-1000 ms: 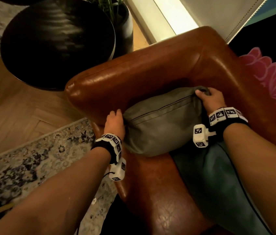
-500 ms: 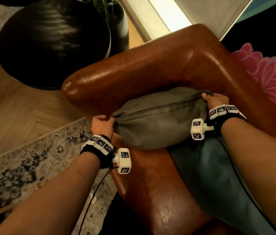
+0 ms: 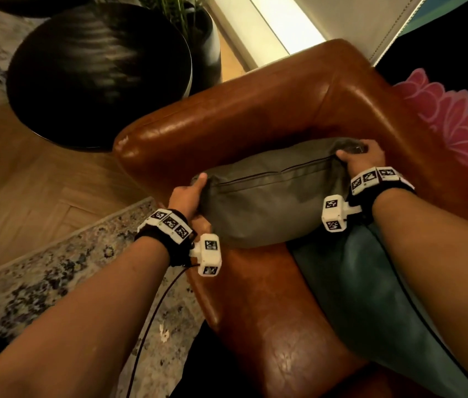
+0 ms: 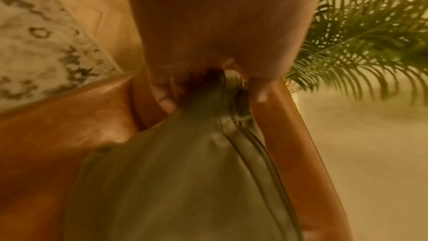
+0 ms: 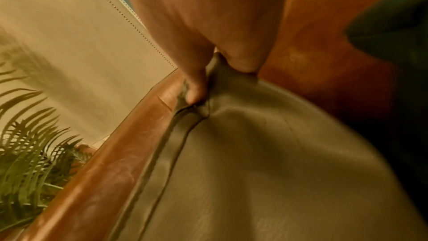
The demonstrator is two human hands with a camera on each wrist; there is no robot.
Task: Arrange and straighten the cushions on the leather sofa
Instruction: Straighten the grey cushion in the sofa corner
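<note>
From the head view: plump grey leather cushion (image 3: 270,196) propped in the corner of the brown leather sofa (image 3: 255,116), overlapping a teal cushion (image 3: 370,297), left hand (image 3: 186,196) and right hand (image 3: 362,159) each clamped on an end. From the left wrist: thumb and fingers (image 4: 166,103) pinching the cushion's corner. From the right wrist: thumb and fingers (image 5: 197,87) pinching the opposite corner beside the zip seam

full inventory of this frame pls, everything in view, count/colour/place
grey leather cushion: 1, grey-olive, against the sofa arm, gripped at both top corners
teal cushion: 1, dark teal, on the seat, under the grey one's edge
brown leather sofa: 1, tan-brown, centre
round black table: 1, black, upper left
potted palm plant: 1, green, behind the table
patterned rug: 1, cream-grey, lower left
pink floral item: 1, right edge
left hand: 1, grips left corner
right hand: 1, grips right corner
</note>
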